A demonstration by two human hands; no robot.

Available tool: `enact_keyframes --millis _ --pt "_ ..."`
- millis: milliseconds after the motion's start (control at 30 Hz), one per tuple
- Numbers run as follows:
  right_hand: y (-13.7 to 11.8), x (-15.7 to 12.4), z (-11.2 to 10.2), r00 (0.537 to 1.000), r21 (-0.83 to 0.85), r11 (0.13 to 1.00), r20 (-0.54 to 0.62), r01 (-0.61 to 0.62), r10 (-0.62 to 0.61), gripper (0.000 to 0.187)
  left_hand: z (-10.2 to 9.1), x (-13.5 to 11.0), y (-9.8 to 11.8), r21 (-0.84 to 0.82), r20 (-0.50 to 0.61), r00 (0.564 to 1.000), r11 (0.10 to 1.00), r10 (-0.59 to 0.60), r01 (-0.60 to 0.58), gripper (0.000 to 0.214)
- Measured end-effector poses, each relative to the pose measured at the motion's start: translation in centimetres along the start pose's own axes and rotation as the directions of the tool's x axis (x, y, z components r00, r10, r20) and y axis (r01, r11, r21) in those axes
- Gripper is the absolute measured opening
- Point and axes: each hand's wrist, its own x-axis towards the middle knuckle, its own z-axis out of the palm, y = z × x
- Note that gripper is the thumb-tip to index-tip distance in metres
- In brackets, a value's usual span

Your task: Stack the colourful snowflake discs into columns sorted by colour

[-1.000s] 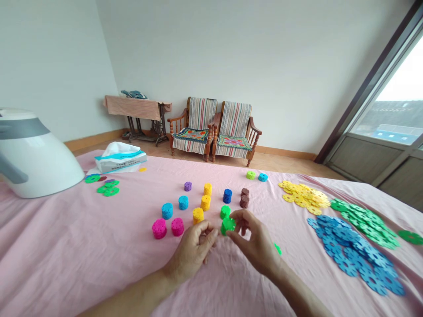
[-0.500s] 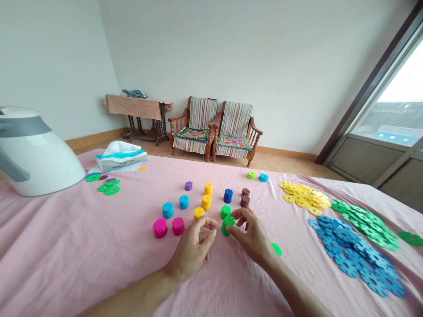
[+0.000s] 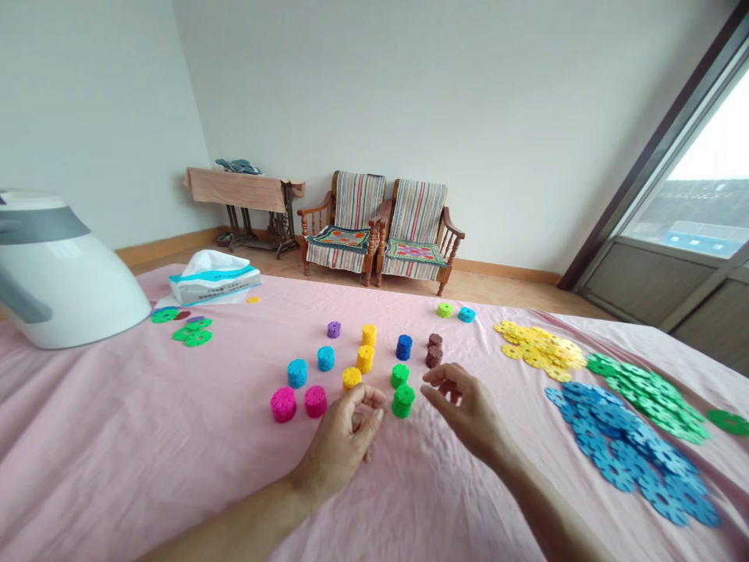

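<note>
On the pink cloth, my left hand rests with loosely curled fingers, the thumb a little apart from them and nothing visible between. It is right beside a yellow stack of notched discs and near a magenta stack. My right hand hovers with thumb and fingers parted, empty. Just left of its fingertips, not touched, stands a green stack, and behind that a second green stack. Farther back are a dark blue stack and a brown stack.
Loose discs lie at right in a yellow pile, a green pile and a blue pile. A white kettle and a tissue pack stand at left. Light blue stacks sit left of centre.
My right hand has let go of the front green stack and moved right, away from it. A loose green disc by my right wrist is now hidden behind the arm. My left hand stays put.
</note>
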Motion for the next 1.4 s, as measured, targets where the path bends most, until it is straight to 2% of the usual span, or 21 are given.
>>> enact_keyframes --millis 100,167,267,433,567,667,733,833,967,1067,1233,1333,1400 --pt "0.8 -0.1 -3.4 0.986 -0.171 0.985 0.154 -0.029 0.056 0.006 0.0 0.0 0.0 0.008 0.003 1.0 1.0 -0.001 0.001 0.02" --pt "1.7 -0.5 -5.5 0.947 -0.279 0.96 0.3 -0.031 0.118 0.009 0.0 0.0 -0.1 0.014 0.005 1.0 1.0 0.008 -0.008 0.019" --pt "2.8 -1.1 -7.2 0.889 -0.408 0.913 0.406 -0.031 0.211 0.019 0.1 0.1 0.0 0.019 0.008 1.0 1.0 0.02 -0.02 0.018" --pt "2.9 -1.3 -7.3 0.849 -0.49 0.871 0.45 -0.024 0.277 0.02 0.1 0.0 0.1 0.026 0.012 1.0 0.999 0.025 -0.025 0.016" --pt "2.8 -1.2 -7.3 0.843 -0.478 0.878 0.473 0.001 0.256 0.022 0.0 0.0 0.0 0.028 0.013 1.0 0.999 0.023 -0.023 0.016" --pt "2.2 -1.0 -7.4 0.838 -0.416 0.909 0.497 0.003 0.225 0.012 0.1 0.0 -0.2 0.045 0.012 1.0 0.999 0.027 -0.027 0.016" --pt "1.4 -0.8 -6.9 0.842 -0.297 0.955 0.511 -0.016 0.173 0.006 0.1 0.1 -0.4 0.07 0.022 0.999 0.997 0.032 -0.033 0.016" --pt "0.0 -0.6 -5.1 0.879 -0.054 0.993 0.463 -0.103 0.116 0.005 0.1 0.1 -0.6 0.11 0.058 0.998 0.993 0.026 -0.032 0.018" --pt "-1.6 -1.0 -1.5 0.903 0.242 0.944 0.415 -0.222 0.106 0.004 0.1 -0.1 -0.4 0.141 0.108 0.994 0.989 0.024 -0.039 0.024" --pt "-2.2 -1.6 0.6 0.921 0.358 0.901 0.375 -0.246 0.102 0.003 0.1 -0.2 0.1 0.167 0.143 0.99 0.985 0.014 -0.038 0.027" --pt "-2.8 -2.3 1.9 0.961 0.361 0.928 0.275 -0.092 -0.011 0.007 0.0 -0.1 0.4 0.101 0.158 0.987 0.995 0.004 -0.02 0.033" --pt "-3.3 -2.7 1.8 0.959 0.266 0.963 0.262 0.038 -0.11 0.022 -0.1 0.0 0.3 0.003 0.164 0.986 1.0 -0.002 0.002 0.035" --pt "-3.6 -2.9 1.9 0.953 0.21 0.971 0.254 0.113 -0.166 0.024 -0.1 0.1 0.3 -0.042 0.168 0.986 0.999 -0.006 0.013 0.036"
